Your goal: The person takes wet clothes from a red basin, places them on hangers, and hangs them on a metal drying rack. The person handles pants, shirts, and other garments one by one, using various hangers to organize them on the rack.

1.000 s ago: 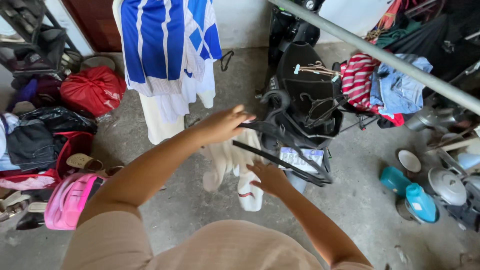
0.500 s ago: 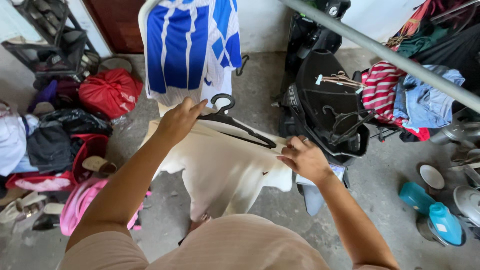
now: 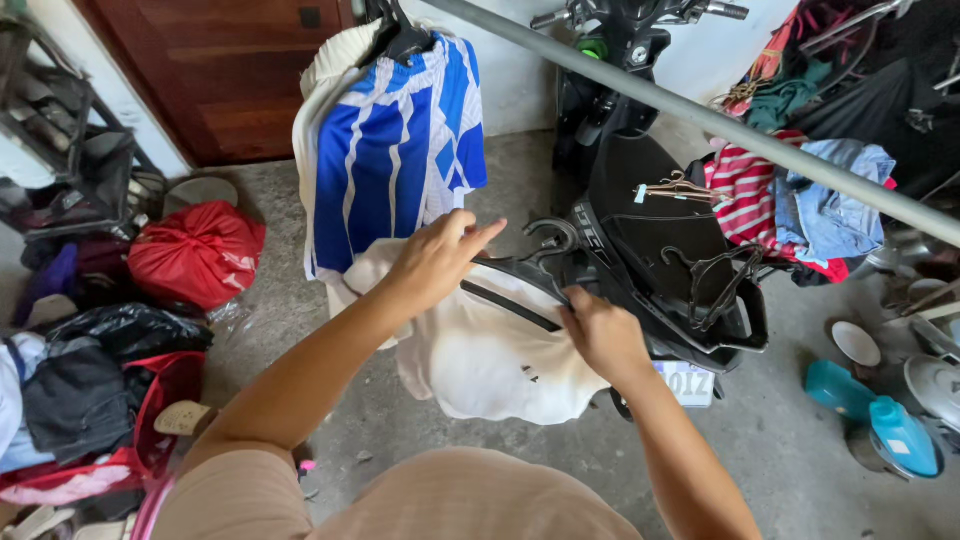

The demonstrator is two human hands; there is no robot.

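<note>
My left hand (image 3: 432, 262) grips the top of a black plastic hanger (image 3: 520, 285) together with a cream white shirt (image 3: 490, 360) draped over it. My right hand (image 3: 600, 335) pinches the shirt's cloth at the hanger's right arm. The hanger's hook (image 3: 552, 238) points up to the right. Just behind hangs a blue and white striped jersey (image 3: 400, 150) from a grey metal rail (image 3: 720, 120) that crosses the view overhead.
A black scooter (image 3: 660, 220) stands right behind the shirt, with spare hangers (image 3: 715, 270) on its seat. Striped and denim clothes (image 3: 800, 190) pile at the right. Red bag (image 3: 195, 250), dark bags and shoes lie at left. Teal containers (image 3: 870, 410) and pot lids sit lower right.
The shirt on the hanger has been lifted and gathered closer to the scooter. My right hand moved from the shirt's edge onto the hanger's arm. The view tilted up.
</note>
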